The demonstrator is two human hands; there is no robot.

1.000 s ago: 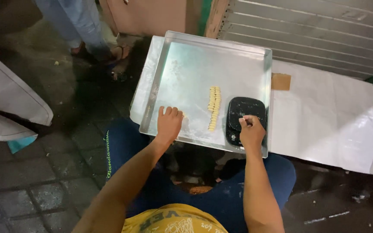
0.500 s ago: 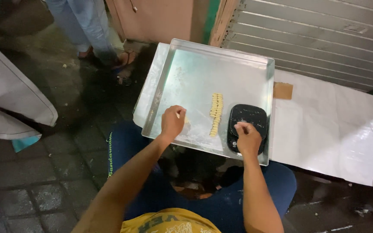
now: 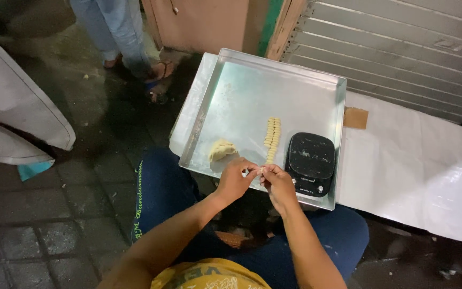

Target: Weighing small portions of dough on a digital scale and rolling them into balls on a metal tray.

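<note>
While your left hand [image 3: 235, 179] and right hand [image 3: 277, 183] pinch a small dough bit [image 3: 256, 171] together, the pale dough lump [image 3: 222, 149], row of dough pieces [image 3: 272, 137] and black scale [image 3: 309, 162] sit on the shiny metal tray [image 3: 252, 91].

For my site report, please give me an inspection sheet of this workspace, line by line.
Surface: metal tray lying on white paper.
Job's things: dough lump; row of small dough pieces; black scale in the tray corner.
Clutter: brown card piece on the paper.
Hands: left hand and right hand pinch a small dough bit together.
Cables: nothing seen.
Surroundings: dark tiled floor; another person's legs; grey shutter.
</note>
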